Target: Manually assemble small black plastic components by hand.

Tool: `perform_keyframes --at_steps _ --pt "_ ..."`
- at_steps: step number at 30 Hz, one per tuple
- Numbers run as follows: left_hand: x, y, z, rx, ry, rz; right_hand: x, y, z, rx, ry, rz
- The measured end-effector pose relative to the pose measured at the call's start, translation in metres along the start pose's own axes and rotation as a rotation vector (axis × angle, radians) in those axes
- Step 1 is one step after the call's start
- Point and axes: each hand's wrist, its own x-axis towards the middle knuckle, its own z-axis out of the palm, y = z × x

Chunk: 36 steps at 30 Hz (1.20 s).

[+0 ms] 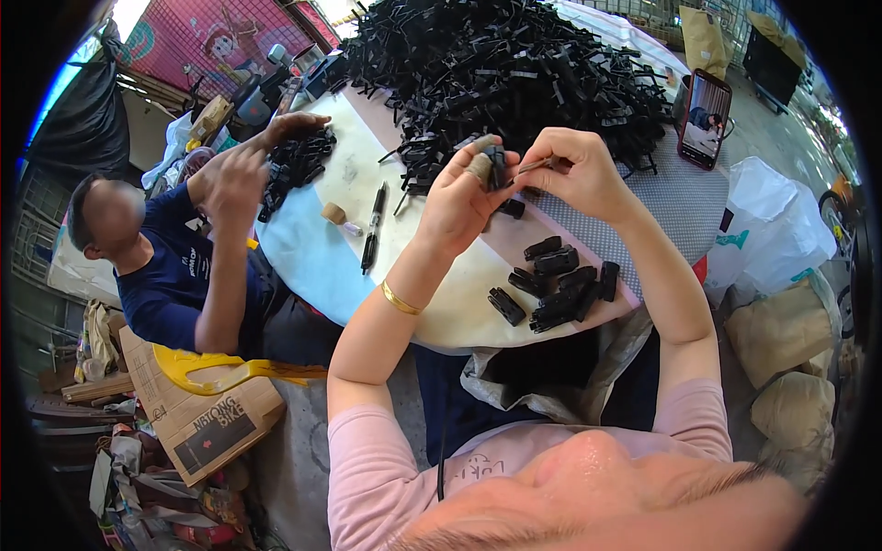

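My left hand is raised over the round table, closed on a small black plastic part. Tan covers wrap some of its fingertips. Close beside it, my right hand pinches a thin brownish strip whose kind I cannot make out; its tip comes near the black part. A large heap of black plastic parts fills the far side of the table. Nearer me, several blocky black parts lie by the table's front edge. A black pen rests left of my left hand.
At the left a co-worker sits with raised hands beside a smaller black pile. A phone stands at the right edge, near a white plastic bag. An open sack is at my lap; a cardboard box stands lower left.
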Motion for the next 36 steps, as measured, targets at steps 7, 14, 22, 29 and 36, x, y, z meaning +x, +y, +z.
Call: perform_keyframes --at_steps 7,14,22,29,36 --pt "-0.009 -0.003 0.016 0.530 -0.153 0.041 0.000 0.006 0.000 0.267 -0.051 0.450" --pt "-0.005 -0.007 0.008 0.688 0.006 0.167 0.003 0.005 0.000 0.452 -0.113 0.562" --pt "-0.005 -0.012 0.007 0.710 0.066 0.302 -0.003 0.008 0.011 0.336 -0.056 0.411" --pt "-0.013 -0.014 0.010 0.978 0.140 0.457 -0.005 0.001 0.017 0.334 -0.036 0.440" --pt "-0.019 -0.011 0.033 1.085 0.154 0.476 0.005 0.016 -0.017 0.210 -0.129 0.361"
